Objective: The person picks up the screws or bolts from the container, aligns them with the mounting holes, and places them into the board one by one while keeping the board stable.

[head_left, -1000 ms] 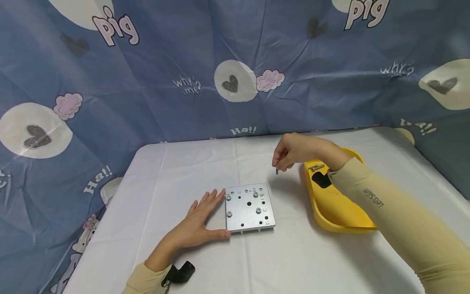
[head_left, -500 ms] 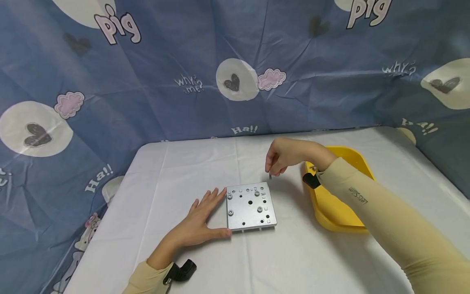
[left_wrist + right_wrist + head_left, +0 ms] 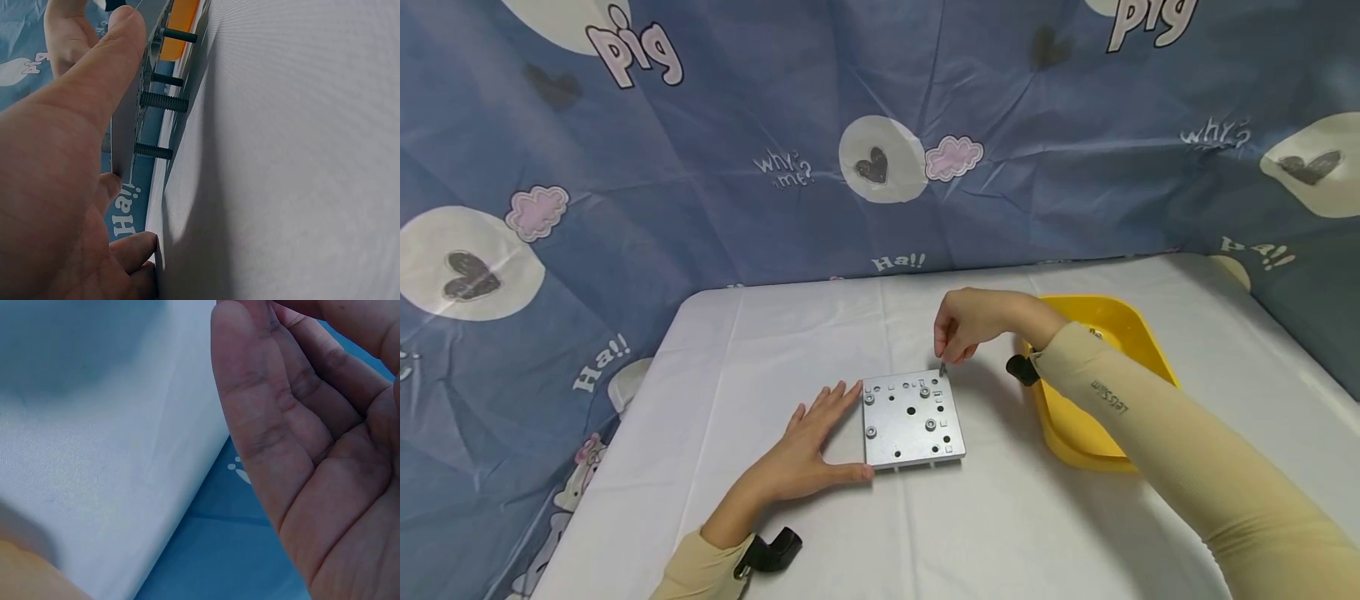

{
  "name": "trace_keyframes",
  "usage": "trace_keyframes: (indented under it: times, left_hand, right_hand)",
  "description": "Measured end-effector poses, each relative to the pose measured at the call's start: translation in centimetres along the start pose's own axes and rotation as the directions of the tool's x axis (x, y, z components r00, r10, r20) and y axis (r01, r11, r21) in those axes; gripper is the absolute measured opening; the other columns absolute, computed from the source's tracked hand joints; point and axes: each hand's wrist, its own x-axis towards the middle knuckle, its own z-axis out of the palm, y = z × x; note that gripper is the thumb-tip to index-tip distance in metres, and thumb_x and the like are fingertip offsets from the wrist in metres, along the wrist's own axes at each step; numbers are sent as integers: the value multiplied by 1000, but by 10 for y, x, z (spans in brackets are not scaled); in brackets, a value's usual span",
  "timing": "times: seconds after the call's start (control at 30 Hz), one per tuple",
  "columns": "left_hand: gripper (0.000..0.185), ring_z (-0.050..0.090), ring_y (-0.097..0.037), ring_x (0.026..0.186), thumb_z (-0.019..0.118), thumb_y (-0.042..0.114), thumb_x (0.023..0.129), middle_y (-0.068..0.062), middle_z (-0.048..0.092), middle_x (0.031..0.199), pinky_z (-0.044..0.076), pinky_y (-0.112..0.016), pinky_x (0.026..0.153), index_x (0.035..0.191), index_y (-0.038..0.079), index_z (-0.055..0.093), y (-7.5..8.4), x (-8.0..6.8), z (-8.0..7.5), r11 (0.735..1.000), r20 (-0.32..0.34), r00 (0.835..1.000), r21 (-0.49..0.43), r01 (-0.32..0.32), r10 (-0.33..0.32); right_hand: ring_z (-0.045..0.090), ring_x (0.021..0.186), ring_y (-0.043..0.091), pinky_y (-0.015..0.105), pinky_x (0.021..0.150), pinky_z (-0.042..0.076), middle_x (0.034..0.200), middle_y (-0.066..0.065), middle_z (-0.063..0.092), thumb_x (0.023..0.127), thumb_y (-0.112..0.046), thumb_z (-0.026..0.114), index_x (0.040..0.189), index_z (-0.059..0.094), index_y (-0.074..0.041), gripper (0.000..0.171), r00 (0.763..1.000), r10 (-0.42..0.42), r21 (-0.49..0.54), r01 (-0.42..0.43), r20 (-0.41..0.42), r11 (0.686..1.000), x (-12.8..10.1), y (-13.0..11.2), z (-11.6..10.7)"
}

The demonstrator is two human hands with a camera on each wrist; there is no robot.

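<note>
A square silver metal plate (image 3: 891,433) with several holes lies on the table, raised on the shafts of several socket-head screws (image 3: 930,425). In the left wrist view, threaded screw shafts (image 3: 164,102) stick out beneath it. My left hand (image 3: 805,462) spans the plate's left side, fingers and thumb extended, with the index fingertip at the far corner and the thumb at the near corner. Over the far right corner, my right hand (image 3: 972,323) pinches a small metal screw (image 3: 943,368), shaft down. Fingers hide its upper end; contact with a hole cannot be told.
A yellow tray (image 3: 1078,429) stands right of the plate, partly beneath my right forearm, with small metal parts (image 3: 1096,332) inside. White cloth (image 3: 790,333) covers the table. Behind it hangs a blue printed curtain (image 3: 737,208). Black camera mounts (image 3: 778,550) sit at both wrists.
My right hand has moved left and slightly nearer, bringing the pinched screw from beside the tray to the plate's far right corner. The left hand and plate hold their place.
</note>
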Motion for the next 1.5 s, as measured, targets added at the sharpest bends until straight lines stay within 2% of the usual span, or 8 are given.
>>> trace_keyframes:
  times: [0.47, 0.7, 0.87, 1.1, 1.27, 1.37, 1.5]
  left_hand:
    - [118, 12, -44, 168, 90, 58, 80, -15, 18, 181, 1, -73, 132, 173, 35, 22, 2, 1, 2, 1000, -6, 1000, -16, -5, 5]
    - [118, 13, -43, 168, 90, 59, 80, -15, 19, 180, 2, -74, 132, 173, 36, 21, 2, 1, 0, 1000, -11, 1000, -6, -6, 6]
    - [118, 13, -43, 168, 90, 59, 80, -15, 19, 180, 3, -73, 132, 173, 37, 22, 2, 1, 0, 1000, -13, 1000, -1, -8, 8]
    - [117, 13, -44, 168, 91, 58, 80, -15, 19, 180, 3, -73, 132, 173, 37, 22, 2, 1, -1, 1000, -16, 1000, 4, -9, 9]
    - [117, 14, -45, 167, 90, 58, 81, -16, 19, 180, 4, -75, 131, 173, 36, 22, 1, 1, 0, 1000, -13, 1000, 7, -15, 15]
    - [117, 13, -45, 167, 90, 59, 81, -16, 19, 180, 4, -75, 131, 173, 35, 22, 1, 1, 0, 1000, -9, 1000, 8, -13, 13]
    - [117, 13, -45, 167, 89, 60, 81, -16, 18, 180, 4, -75, 131, 173, 35, 21, 1, 1, -1, 1000, -9, 1000, 14, -11, 11]
  right_hand:
    - [71, 72, 11, 24, 73, 62, 77, 0, 77, 90, -3, 79, 88, 78, -10, 8, 1000, 18, -20, -18, 0, 1000, 4, 0, 4]
    - [76, 77, 18, 27, 75, 65, 78, 2, 78, 90, -3, 81, 87, 78, -10, 9, 1000, 17, -34, -17, -4, 999, 5, -1, 1]
    - [75, 77, 16, 30, 77, 66, 80, 2, 78, 91, -3, 80, 88, 78, -10, 8, 1000, 21, -26, -20, 5, 999, 5, -2, 1]
    - [76, 76, 13, 33, 80, 67, 83, 4, 80, 92, -3, 80, 89, 78, -9, 7, 1000, 4, -16, -4, 13, 1000, 5, -6, 2]
    - [79, 81, 20, 34, 81, 67, 85, 5, 81, 92, -3, 80, 89, 78, -9, 7, 1000, -6, -20, 7, 20, 1000, 5, -8, 4]
    - [80, 82, 21, 31, 78, 67, 86, 5, 81, 92, -4, 80, 89, 78, -9, 7, 1000, -12, -25, 13, 24, 1000, 6, -9, 6]
    - [79, 81, 22, 33, 79, 67, 84, 4, 81, 92, -3, 80, 87, 78, -10, 8, 999, -28, -24, 29, 33, 999, 6, -11, 8]
